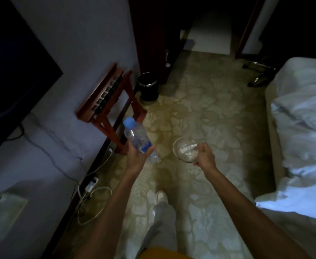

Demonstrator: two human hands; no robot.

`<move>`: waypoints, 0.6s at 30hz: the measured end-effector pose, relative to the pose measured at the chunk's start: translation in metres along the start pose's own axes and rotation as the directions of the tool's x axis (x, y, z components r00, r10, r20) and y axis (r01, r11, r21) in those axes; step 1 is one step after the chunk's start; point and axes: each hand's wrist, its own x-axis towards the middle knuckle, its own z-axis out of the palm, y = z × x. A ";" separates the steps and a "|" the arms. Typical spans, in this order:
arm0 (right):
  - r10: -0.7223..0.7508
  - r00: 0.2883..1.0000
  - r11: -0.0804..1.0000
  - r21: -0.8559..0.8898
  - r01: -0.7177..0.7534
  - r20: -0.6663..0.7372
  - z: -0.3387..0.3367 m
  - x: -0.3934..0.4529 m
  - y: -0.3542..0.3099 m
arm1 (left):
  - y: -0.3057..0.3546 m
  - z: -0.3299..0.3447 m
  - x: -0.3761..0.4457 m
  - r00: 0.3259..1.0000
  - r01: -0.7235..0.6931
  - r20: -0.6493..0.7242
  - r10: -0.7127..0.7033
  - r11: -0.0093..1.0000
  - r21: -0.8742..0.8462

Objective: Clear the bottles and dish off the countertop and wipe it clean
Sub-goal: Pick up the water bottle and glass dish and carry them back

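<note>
My left hand grips a clear plastic bottle with a blue cap and blue label, held out over the carpet and tilted to the upper left. The end of what looks like a second clear bottle pokes out under the same hand. My right hand pinches the right rim of a round glass dish with small white scraps inside. The white countertop runs along the left wall, beside and behind both hands.
A black bin stands on the floor ahead by the dark door frame. A folded wooden luggage rack leans on the wall. A TV hangs at left, cables and a power strip lie below the counter, a bed at right.
</note>
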 end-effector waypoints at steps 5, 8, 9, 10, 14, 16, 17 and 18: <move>-0.004 0.999 0.999 0.036 0.006 -0.053 -0.003 0.116 -0.064 | 0.013 0.056 0.150 0.995 -0.068 0.075 0.064 0.996 0.059; -0.007 0.995 0.999 0.039 0.011 -0.099 -0.014 0.184 -0.120 | 0.039 0.091 0.240 0.989 -0.075 0.136 0.066 0.995 0.066; -0.014 0.994 0.999 0.045 0.020 -0.110 -0.019 0.207 -0.142 | 0.052 0.104 0.270 0.987 -0.094 0.138 0.085 0.994 0.059; -0.019 0.992 0.998 0.061 0.026 -0.126 -0.024 0.231 -0.162 | 0.068 0.115 0.300 0.985 -0.120 0.131 0.112 0.991 0.055; -0.022 0.983 0.992 0.119 0.045 -0.184 -0.039 0.318 -0.233 | 0.123 0.155 0.406 0.972 -0.207 0.126 0.196 0.975 0.082; -0.037 0.982 0.992 0.108 0.057 -0.183 -0.046 0.365 -0.262 | 0.139 0.176 0.456 0.964 -0.229 0.168 0.208 0.967 0.115; -0.044 0.983 0.992 0.105 0.064 -0.181 -0.048 0.389 -0.276 | 0.145 0.185 0.481 0.961 -0.234 0.178 0.211 0.965 0.121; -0.054 0.983 0.993 0.095 0.071 -0.176 -0.048 0.414 -0.288 | 0.150 0.195 0.505 0.960 -0.236 0.184 0.213 0.965 0.114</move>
